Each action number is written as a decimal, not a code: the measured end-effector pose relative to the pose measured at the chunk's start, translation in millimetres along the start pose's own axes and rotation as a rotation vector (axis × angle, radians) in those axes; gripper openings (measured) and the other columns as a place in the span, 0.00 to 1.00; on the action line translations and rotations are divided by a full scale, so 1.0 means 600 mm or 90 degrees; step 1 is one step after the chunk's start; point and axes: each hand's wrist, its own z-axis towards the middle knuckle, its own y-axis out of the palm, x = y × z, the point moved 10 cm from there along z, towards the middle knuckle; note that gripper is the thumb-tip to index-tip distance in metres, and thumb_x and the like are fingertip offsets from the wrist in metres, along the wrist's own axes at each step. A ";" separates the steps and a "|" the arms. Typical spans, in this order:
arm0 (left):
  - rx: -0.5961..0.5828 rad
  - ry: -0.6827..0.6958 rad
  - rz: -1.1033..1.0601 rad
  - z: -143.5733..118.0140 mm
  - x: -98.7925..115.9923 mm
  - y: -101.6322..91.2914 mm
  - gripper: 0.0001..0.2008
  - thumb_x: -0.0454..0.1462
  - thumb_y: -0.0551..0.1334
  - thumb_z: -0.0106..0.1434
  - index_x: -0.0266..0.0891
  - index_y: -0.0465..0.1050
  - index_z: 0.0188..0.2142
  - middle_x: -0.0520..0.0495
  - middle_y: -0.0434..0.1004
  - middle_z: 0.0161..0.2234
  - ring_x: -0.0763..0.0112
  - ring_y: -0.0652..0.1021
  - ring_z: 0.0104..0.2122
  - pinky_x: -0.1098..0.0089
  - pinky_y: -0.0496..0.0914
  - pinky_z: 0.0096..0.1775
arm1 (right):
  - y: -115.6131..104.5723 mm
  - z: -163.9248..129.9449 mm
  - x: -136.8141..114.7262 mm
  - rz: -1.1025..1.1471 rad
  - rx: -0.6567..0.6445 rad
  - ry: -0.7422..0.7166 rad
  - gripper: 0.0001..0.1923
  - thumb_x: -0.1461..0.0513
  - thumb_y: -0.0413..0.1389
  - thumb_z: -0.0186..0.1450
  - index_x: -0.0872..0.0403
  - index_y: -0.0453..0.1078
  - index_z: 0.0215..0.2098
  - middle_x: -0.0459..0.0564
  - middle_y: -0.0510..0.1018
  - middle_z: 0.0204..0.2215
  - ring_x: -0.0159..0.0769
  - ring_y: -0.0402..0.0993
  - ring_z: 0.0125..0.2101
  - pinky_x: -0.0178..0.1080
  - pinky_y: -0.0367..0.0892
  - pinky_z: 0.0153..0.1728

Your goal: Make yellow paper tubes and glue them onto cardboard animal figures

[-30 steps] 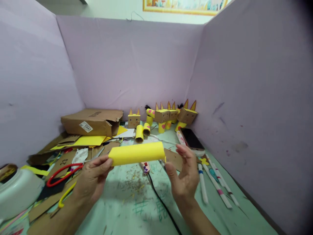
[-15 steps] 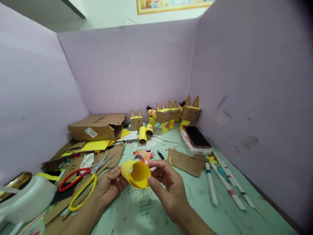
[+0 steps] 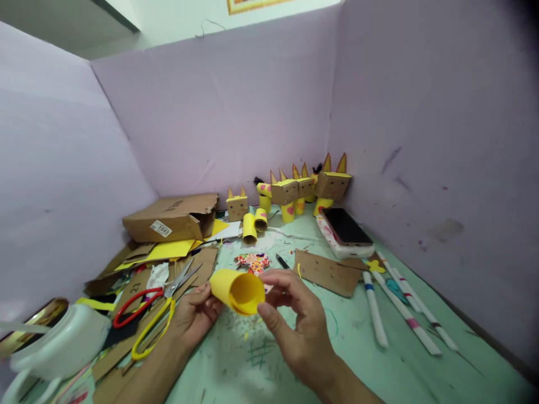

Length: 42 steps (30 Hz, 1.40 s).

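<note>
Between my two hands is a rolled yellow paper tube [image 3: 223, 287], its open end turned toward me and its edges overlapping. My left hand [image 3: 197, 314] grips its left side between thumb and fingers. At the right rim, the thumb and fingertips of my right hand [image 3: 297, 314] pinch the paper. Just behind the tube lies a flower-patterned scrap [image 3: 252, 261], partly covered by it. A pair of scissors [image 3: 168, 300] with one red and one yellow handle rests left of my left hand, blades spread.
Cardboard animal figures [image 3: 290, 193] and small yellow tubes [image 3: 249, 229] stand at the back. A cardboard box [image 3: 168, 216] sits back left, a white teapot-like vessel [image 3: 63, 336] front left. On the right are a phone [image 3: 346, 226], a cardboard piece [image 3: 328, 272] and white markers [image 3: 374, 314].
The view has shifted slightly, so most things appear further right. The tube has turned a little in my hands, showing more of its outer side. Both hands keep their hold.
</note>
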 end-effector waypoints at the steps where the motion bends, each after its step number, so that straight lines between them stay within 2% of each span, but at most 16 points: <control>1: -0.006 0.024 -0.003 -0.001 0.009 0.002 0.11 0.21 0.58 0.49 0.35 0.70 0.28 0.51 0.69 0.22 0.78 0.68 0.17 0.77 0.66 0.19 | -0.015 0.001 -0.010 -0.050 0.047 -0.041 0.10 0.65 0.56 0.58 0.53 0.68 0.39 0.50 0.73 0.36 0.27 0.67 0.23 0.34 0.68 0.26; 3: -0.028 0.078 0.005 -0.004 0.028 0.008 0.08 0.22 0.59 0.48 0.34 0.70 0.25 0.53 0.67 0.20 0.83 0.64 0.14 0.79 0.64 0.17 | -0.031 0.001 -0.022 -0.129 0.098 -0.089 0.07 0.65 0.56 0.58 0.54 0.69 0.36 0.49 0.74 0.34 0.25 0.63 0.20 0.33 0.65 0.22; 6: -0.040 0.138 0.031 -0.010 0.047 0.012 0.06 0.23 0.63 0.46 0.32 0.70 0.22 0.54 0.65 0.19 0.84 0.62 0.14 0.79 0.64 0.17 | -0.023 0.006 -0.006 -0.168 0.060 -0.051 0.10 0.63 0.58 0.57 0.55 0.71 0.38 0.50 0.76 0.32 0.25 0.61 0.17 0.33 0.64 0.19; 9: -0.041 0.163 0.049 -0.017 0.051 0.014 0.07 0.25 0.66 0.43 0.32 0.70 0.21 0.55 0.65 0.18 0.83 0.62 0.14 0.78 0.64 0.16 | -0.011 0.009 0.039 -0.151 0.019 0.087 0.17 0.60 0.60 0.54 0.56 0.72 0.43 0.50 0.78 0.29 0.27 0.62 0.15 0.33 0.63 0.16; 13: -0.054 0.214 0.112 -0.032 0.055 0.021 0.09 0.31 0.71 0.42 0.32 0.72 0.22 0.56 0.63 0.15 0.82 0.63 0.15 0.78 0.64 0.19 | -0.021 -0.003 0.106 -0.032 0.074 0.343 0.15 0.57 0.59 0.53 0.57 0.75 0.36 0.48 0.77 0.22 0.27 0.63 0.12 0.32 0.59 0.12; 17: -0.047 0.233 0.139 -0.047 0.056 0.025 0.12 0.35 0.72 0.39 0.33 0.74 0.22 0.56 0.64 0.13 0.82 0.63 0.15 0.78 0.65 0.20 | -0.013 -0.005 0.128 0.056 0.062 0.429 0.15 0.56 0.59 0.51 0.59 0.74 0.32 0.45 0.73 0.17 0.25 0.62 0.11 0.29 0.57 0.11; 20: -0.045 0.219 0.158 -0.055 0.055 0.030 0.13 0.37 0.73 0.37 0.34 0.74 0.22 0.57 0.64 0.13 0.83 0.62 0.14 0.77 0.63 0.18 | -0.015 -0.009 0.142 0.049 0.063 0.453 0.15 0.54 0.58 0.51 0.59 0.72 0.25 0.40 0.66 0.10 0.24 0.59 0.09 0.27 0.53 0.10; 24: -0.051 0.175 0.226 -0.057 0.047 0.036 0.13 0.39 0.72 0.38 0.33 0.73 0.19 0.59 0.58 0.12 0.85 0.57 0.12 0.78 0.57 0.15 | -0.013 -0.013 0.158 0.048 0.056 0.452 0.16 0.52 0.59 0.51 0.59 0.69 0.23 0.38 0.65 0.10 0.21 0.56 0.07 0.26 0.50 0.09; 29: 0.004 0.202 0.275 -0.059 0.057 0.026 0.14 0.40 0.72 0.34 0.32 0.71 0.14 0.59 0.56 0.11 0.86 0.54 0.12 0.79 0.46 0.15 | -0.016 -0.015 0.162 0.015 0.071 0.432 0.17 0.51 0.57 0.53 0.58 0.67 0.21 0.38 0.62 0.08 0.21 0.52 0.08 0.26 0.47 0.10; 38: 0.069 0.225 0.261 -0.068 0.064 0.018 0.14 0.40 0.71 0.31 0.33 0.69 0.12 0.58 0.58 0.10 0.86 0.54 0.12 0.78 0.46 0.16 | -0.038 -0.023 0.168 -0.051 0.159 0.402 0.18 0.51 0.59 0.51 0.57 0.66 0.18 0.37 0.59 0.08 0.22 0.49 0.09 0.29 0.46 0.11; 40: 0.069 0.209 0.258 -0.064 0.061 0.017 0.14 0.39 0.71 0.31 0.32 0.69 0.13 0.58 0.58 0.10 0.86 0.54 0.12 0.79 0.45 0.16 | -0.038 -0.020 0.168 -0.055 0.158 0.405 0.18 0.51 0.59 0.51 0.57 0.67 0.18 0.38 0.59 0.08 0.22 0.48 0.10 0.29 0.45 0.11; 42: 0.066 0.194 0.248 -0.058 0.059 0.014 0.15 0.39 0.72 0.31 0.32 0.69 0.14 0.59 0.58 0.10 0.87 0.53 0.11 0.79 0.45 0.15 | -0.032 -0.016 0.167 -0.054 0.129 0.418 0.17 0.51 0.59 0.52 0.59 0.71 0.23 0.39 0.63 0.10 0.22 0.49 0.10 0.29 0.46 0.11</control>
